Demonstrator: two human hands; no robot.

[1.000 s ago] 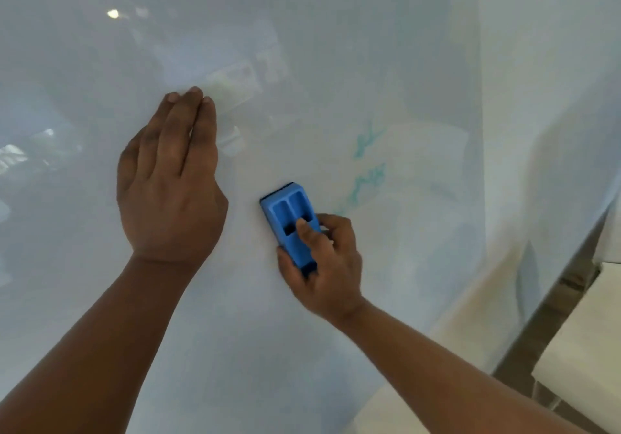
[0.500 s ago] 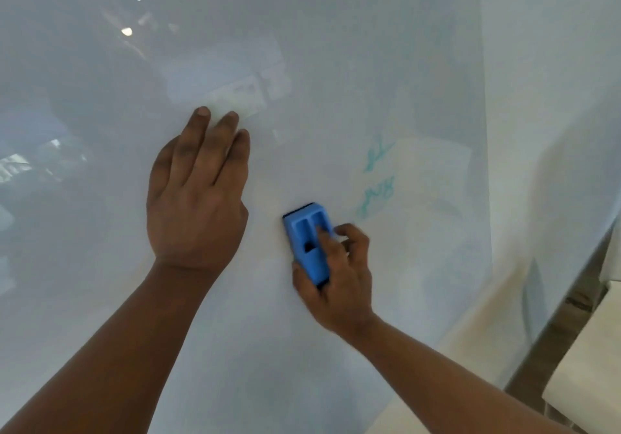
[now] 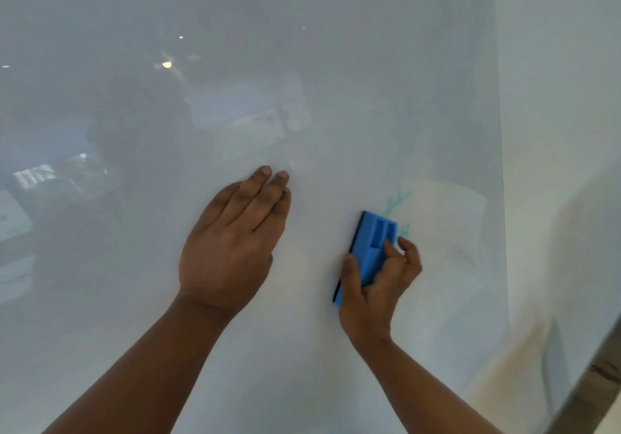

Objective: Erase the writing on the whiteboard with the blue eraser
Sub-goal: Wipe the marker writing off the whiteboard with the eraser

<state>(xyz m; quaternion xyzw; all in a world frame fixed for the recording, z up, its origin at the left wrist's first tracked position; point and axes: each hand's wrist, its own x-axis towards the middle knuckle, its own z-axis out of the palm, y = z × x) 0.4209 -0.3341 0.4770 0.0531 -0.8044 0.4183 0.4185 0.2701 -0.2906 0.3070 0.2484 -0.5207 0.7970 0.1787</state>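
Observation:
A glossy whiteboard [image 3: 302,47] fills most of the view. My right hand [image 3: 373,285] grips the blue eraser [image 3: 371,245], which is pressed flat on the board, its top right corner touching faint teal writing [image 3: 396,200]. A small teal scrap shows just right of the eraser; the rest of that lower mark is covered by it. My left hand [image 3: 232,242] lies flat on the board to the left of the eraser, fingers together, holding nothing.
The board's right edge [image 3: 500,164] runs vertically, with a pale wall [image 3: 557,97] beyond it. A sloping ledge [image 3: 598,349] crosses the bottom right corner. Reflections of a room and lights show on the board's left half.
My right hand has slid the eraser to the right onto the teal writing, covering most of the lower mark. My left hand has shifted right along the board as well.

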